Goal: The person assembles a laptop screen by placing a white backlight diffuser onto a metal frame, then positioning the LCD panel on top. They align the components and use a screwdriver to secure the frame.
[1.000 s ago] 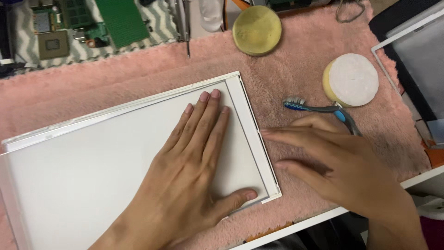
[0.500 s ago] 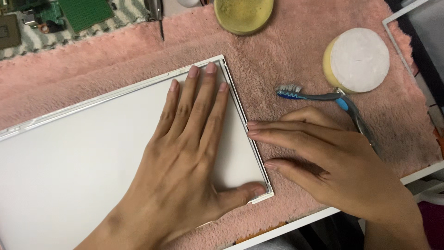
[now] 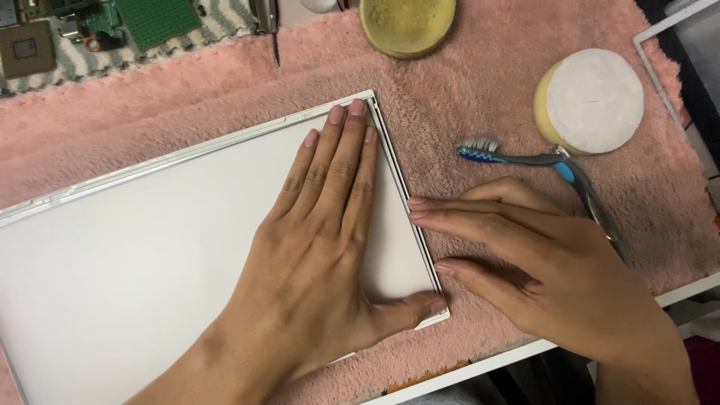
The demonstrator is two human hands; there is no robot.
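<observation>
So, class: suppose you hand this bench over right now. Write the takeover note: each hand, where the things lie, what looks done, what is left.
Left hand: flat, palm down on the white panel, fingers reaching its far right corner, thumb near the near right corner.
Right hand: on the pink towel, fingertips against the panel's right edge; holds nothing.
Things: panel lies flat on the towel. Toothbrush lies beyond the right hand; white round pad and yellow dish further back; green circuit board at the far left.
Done: panel laid down and steadied.
Left: apparently the right edge, where both hands meet; toothbrush untouched.
</observation>
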